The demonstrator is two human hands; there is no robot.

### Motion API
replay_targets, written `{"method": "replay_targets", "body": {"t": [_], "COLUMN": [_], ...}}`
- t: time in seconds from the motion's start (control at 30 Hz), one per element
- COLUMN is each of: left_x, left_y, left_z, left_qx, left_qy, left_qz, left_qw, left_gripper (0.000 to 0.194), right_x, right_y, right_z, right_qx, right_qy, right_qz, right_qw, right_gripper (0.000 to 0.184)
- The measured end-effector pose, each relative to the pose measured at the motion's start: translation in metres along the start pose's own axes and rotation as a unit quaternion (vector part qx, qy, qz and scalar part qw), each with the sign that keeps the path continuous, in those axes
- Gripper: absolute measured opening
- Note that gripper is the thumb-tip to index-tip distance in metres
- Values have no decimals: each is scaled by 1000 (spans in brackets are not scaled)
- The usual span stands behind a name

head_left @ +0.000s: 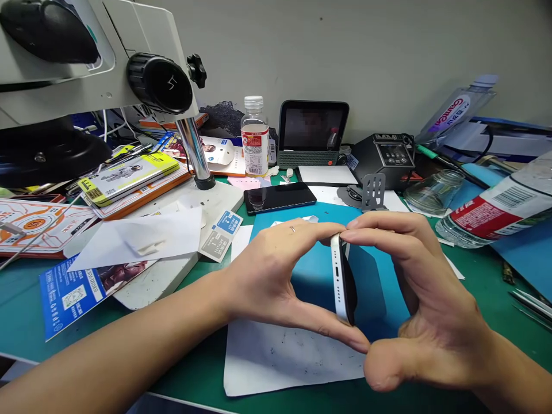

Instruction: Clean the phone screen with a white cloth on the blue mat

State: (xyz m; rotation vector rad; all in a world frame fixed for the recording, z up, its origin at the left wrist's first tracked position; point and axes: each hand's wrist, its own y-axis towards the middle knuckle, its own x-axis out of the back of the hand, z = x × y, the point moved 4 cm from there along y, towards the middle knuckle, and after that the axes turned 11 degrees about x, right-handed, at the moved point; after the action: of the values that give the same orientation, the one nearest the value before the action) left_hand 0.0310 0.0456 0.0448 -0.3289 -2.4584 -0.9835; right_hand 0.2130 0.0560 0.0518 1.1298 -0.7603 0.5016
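A smartphone (pixel 338 279) with a white frame is held on edge above a blue mat (pixel 310 287), its port and speaker-hole end facing me. My left hand (pixel 276 276) grips it from the left, fingers along the top edge and thumb under the lower edge. From the right, my right hand (pixel 435 305) curves round it, fingertips touching the top edge. The right thumb sits near the left thumb's tip, below the phone. Whether that thumb touches the phone I cannot tell. A white sheet (pixel 276 368) with dark specks lies beneath.
A microscope (pixel 159 83) stands at the left over boxes and papers. Behind the mat lies a dark phone (pixel 280 197). A small display (pixel 314 132), a pill bottle (pixel 255 141) and a black device (pixel 382 158) stand at the back. Water bottles (pixel 491 207) lean at the right, near tweezers (pixel 532 305).
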Motion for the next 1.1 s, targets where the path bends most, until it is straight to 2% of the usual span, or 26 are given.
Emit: {"method": "replay_targets", "body": {"t": [0.27, 0.77, 0.93, 1.1], "left_x": [-1, -2, -3, -3], "left_y": [0, 0, 0, 1], "left_z": [3, 5, 3, 0], "left_qx": [-68, -87, -89, -93], "left_qy": [-1, 13, 12, 12], "left_qz": [-25, -19, -11, -6], "left_qw": [997, 996, 996, 996], "left_gripper": [82, 91, 89, 86], "right_x": [0, 0, -2, -3], "right_y": [3, 7, 7, 8], "right_z": [3, 5, 7, 11], "right_qx": [74, 72, 75, 80], "right_qy": [2, 2, 12, 19], "right_qz": [-41, -49, -47, -48], "right_qw": [996, 996, 996, 995], "right_gripper": [88, 98, 104, 103]}}
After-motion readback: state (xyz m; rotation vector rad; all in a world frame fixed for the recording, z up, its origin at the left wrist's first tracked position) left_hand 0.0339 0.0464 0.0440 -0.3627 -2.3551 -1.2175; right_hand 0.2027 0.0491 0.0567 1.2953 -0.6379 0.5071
